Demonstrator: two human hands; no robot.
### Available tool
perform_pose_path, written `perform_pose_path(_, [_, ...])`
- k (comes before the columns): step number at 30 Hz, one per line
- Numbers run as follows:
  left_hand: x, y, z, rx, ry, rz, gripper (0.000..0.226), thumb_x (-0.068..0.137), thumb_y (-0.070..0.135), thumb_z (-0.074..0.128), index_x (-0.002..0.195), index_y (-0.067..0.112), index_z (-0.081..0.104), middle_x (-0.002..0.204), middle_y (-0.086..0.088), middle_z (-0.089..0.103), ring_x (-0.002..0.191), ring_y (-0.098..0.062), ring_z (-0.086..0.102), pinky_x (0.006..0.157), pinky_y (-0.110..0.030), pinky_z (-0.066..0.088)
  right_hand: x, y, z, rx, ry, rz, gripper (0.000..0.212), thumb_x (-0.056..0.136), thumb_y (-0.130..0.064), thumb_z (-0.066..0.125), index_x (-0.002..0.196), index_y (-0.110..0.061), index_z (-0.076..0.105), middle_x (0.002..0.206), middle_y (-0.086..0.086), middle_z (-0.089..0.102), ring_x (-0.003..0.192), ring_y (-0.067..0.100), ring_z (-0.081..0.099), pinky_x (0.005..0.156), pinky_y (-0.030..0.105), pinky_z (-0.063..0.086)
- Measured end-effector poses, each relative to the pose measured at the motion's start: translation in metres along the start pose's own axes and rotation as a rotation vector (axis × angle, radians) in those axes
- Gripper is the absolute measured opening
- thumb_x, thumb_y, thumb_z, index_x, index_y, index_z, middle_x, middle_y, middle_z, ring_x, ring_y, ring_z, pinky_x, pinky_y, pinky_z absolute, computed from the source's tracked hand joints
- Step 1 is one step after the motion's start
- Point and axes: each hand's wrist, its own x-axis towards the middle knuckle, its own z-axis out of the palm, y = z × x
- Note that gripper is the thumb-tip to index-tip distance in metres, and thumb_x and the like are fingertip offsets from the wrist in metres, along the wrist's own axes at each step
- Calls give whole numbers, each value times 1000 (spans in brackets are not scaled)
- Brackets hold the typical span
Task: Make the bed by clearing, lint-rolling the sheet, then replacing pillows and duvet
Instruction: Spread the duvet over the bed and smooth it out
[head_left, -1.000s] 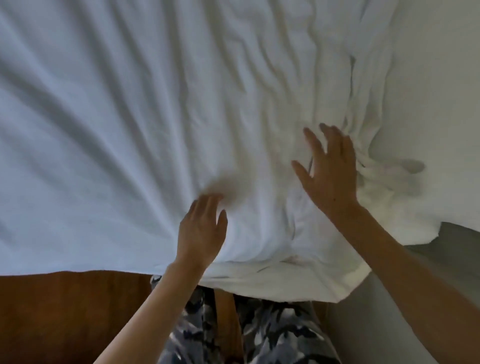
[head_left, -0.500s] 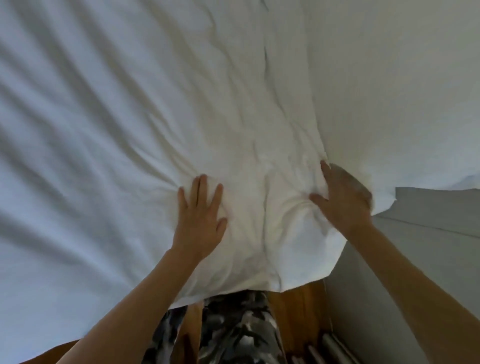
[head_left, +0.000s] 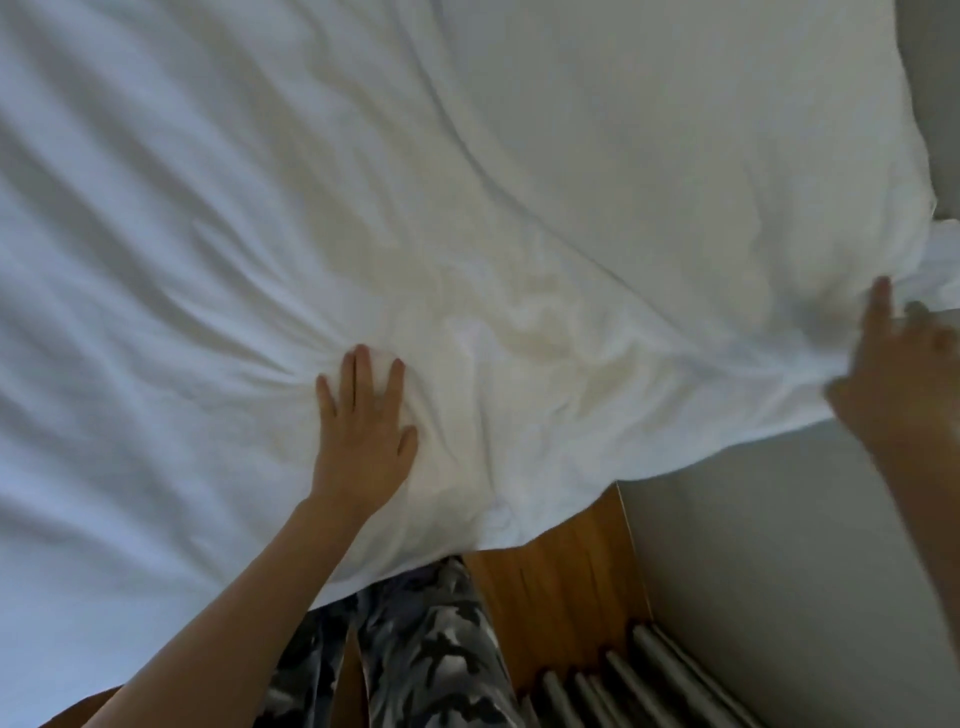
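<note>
Pressing flat, fingers straight: left hand (head_left: 363, 431) on white duvet (head_left: 519, 234) spread over bed. Right hand (head_left: 904, 374) blurry at corner, can't tell grip. Soft, light, floppy; grab by corner edge.

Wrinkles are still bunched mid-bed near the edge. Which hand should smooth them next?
Left, probably. The left hand lies flat with fingers spread on the white cover, right beside the creases. The right hand is blurred out at the cover's far corner by the wall, well away from them.
</note>
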Motion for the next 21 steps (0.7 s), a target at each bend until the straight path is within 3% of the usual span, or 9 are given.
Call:
perform_pose_path(1, [2, 5, 2, -19, 10, 1, 73, 87, 38, 61, 146, 4, 35, 152, -33, 22, 142, -46, 21, 111, -65, 21, -7, -35, 5, 62, 50, 19, 89, 73, -2, 68, 149, -8, 23, 139, 34, 38, 115, 52, 44, 96, 56, 38])
perform_pose_path(3, [7, 19, 5, -56, 34, 26, 69, 93, 45, 46, 147, 5, 31, 153, -33, 20, 142, -46, 21, 112, -63, 21, -20, -123, -9, 277, 178, -59, 72, 81, -9, 58, 148, -9, 31, 149, 25, 32, 134, 41, 32, 110, 50, 27])
perform_pose_path(5, [15, 35, 8, -79, 58, 69, 67, 96, 47, 34, 149, 7, 25, 153, -32, 18, 143, -45, 18, 114, -59, 20, -36, -194, -2, 330, 247, -320, 61, 85, -26, 49, 144, -12, 39, 148, 24, 37, 135, 40, 33, 112, 49, 25])
perform_pose_path(7, [23, 54, 12, -81, 60, 120, 63, 98, 43, 36, 150, 10, 23, 154, -31, 19, 144, -45, 16, 116, -59, 18, -50, -254, 4, 346, 241, -541, 59, 88, -35, 49, 143, -15, 42, 147, 23, 39, 136, 39, 35, 112, 51, 26])
perform_pose_path(10, [30, 80, 26, -62, 66, 268, 50, 104, 36, 27, 145, 11, 40, 145, -23, 44, 139, -44, 32, 112, -63, 23, -52, -310, 24, 317, 121, -806, 61, 92, -39, 50, 149, -22, 33, 155, 17, 26, 144, 34, 23, 116, 52, 15])
perform_pose_path(12, [25, 93, 42, 52, 52, 433, 43, 100, 30, 36, 136, 15, 52, 140, -22, 50, 135, -44, 37, 110, -65, 26, -32, -290, 62, 300, 81, -784, 57, 92, -40, 42, 146, -22, 38, 153, 16, 32, 142, 33, 29, 114, 53, 24])
perform_pose_path(14, [17, 99, 54, 117, 7, 576, 46, 95, 35, 44, 139, 22, 50, 148, -23, 40, 140, -41, 32, 113, -61, 25, -18, -236, 103, 301, -32, -629, 56, 94, -41, 37, 144, -16, 43, 151, 16, 37, 138, 29, 36, 105, 48, 40])
perform_pose_path(16, [12, 99, 57, 137, -40, 744, 51, 91, 42, 53, 140, 28, 48, 155, -20, 31, 144, -36, 27, 116, -57, 18, -24, -182, 134, 242, -82, -585, 58, 99, -39, 31, 147, -8, 34, 154, 13, 31, 138, 22, 38, 97, 40, 49])
perform_pose_path(21, [10, 81, 50, 88, -16, 830, 52, 88, 38, 55, 135, 17, 55, 148, -17, 44, 137, -32, 36, 113, -48, 23, -40, -180, 139, 211, -32, -501, 58, 101, -34, 34, 149, -3, 27, 154, 12, 31, 140, 22, 33, 106, 35, 34])
